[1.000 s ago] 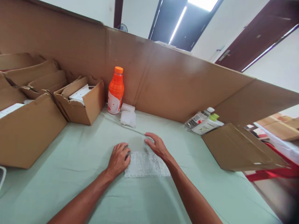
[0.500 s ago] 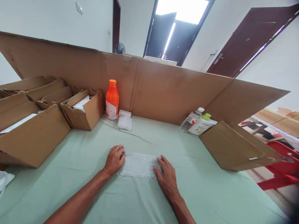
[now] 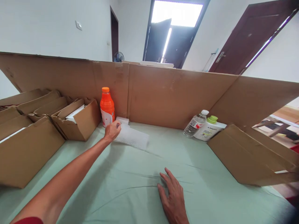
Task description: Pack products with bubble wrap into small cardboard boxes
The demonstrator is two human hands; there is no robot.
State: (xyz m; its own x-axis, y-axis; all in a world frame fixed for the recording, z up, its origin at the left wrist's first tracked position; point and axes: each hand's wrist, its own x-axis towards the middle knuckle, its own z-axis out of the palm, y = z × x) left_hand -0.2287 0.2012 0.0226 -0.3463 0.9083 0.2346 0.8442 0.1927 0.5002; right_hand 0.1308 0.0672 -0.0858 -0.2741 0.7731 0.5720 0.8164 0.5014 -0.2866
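Observation:
With my arm stretched forward, my left hand [image 3: 113,130] pinches the left end of a flat sheet of bubble wrap [image 3: 134,137]. The sheet is near the back of the cloth, in front of the orange bottle [image 3: 107,107]. Behind it shows a small white wrapped piece [image 3: 123,120], partly covered by the sheet and my hand. My right hand [image 3: 172,194] rests low on the green cloth [image 3: 137,161], its fingers apart and nothing in them.
Open cardboard boxes [image 3: 30,152] stand on the left. A clear water bottle [image 3: 195,123] and a white bottle with a green cap [image 3: 209,129] lean at the back right, beside another cardboard box [image 3: 249,158]. A tall cardboard panel [image 3: 168,96] closes off the back.
My left hand has carried the bubble wrap from the middle of the cloth away from me, toward the orange bottle. My right hand has let go of it. The view has shifted slightly.

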